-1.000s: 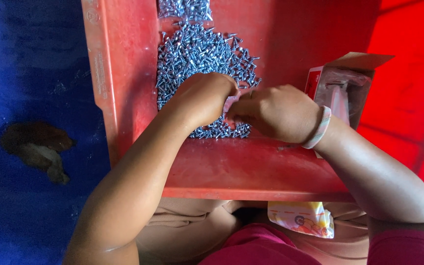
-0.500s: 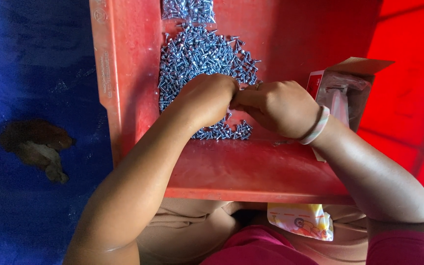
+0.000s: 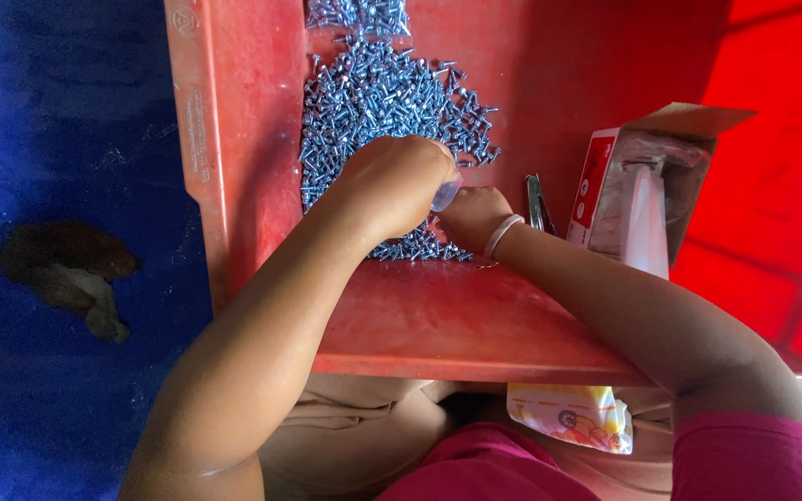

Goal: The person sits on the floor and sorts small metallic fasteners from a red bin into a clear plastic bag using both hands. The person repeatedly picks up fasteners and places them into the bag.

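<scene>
Head view looks down into the big red bin, with blue floor off to its left. Next in size, the heap of silver screws fills the far middle of the bin, running down to its near wall; it lies as it did a second ago. At the right an open carton leans against the wall, unmoved. My left hand sits curled over the near edge of the heap, fingers bunched on a small clear bag. My right hand has drawn nearer and turned since a second ago, uncovering a small metal tool beside it; it is closed against the bag too, touching my left, with a pale band on the wrist.
</scene>
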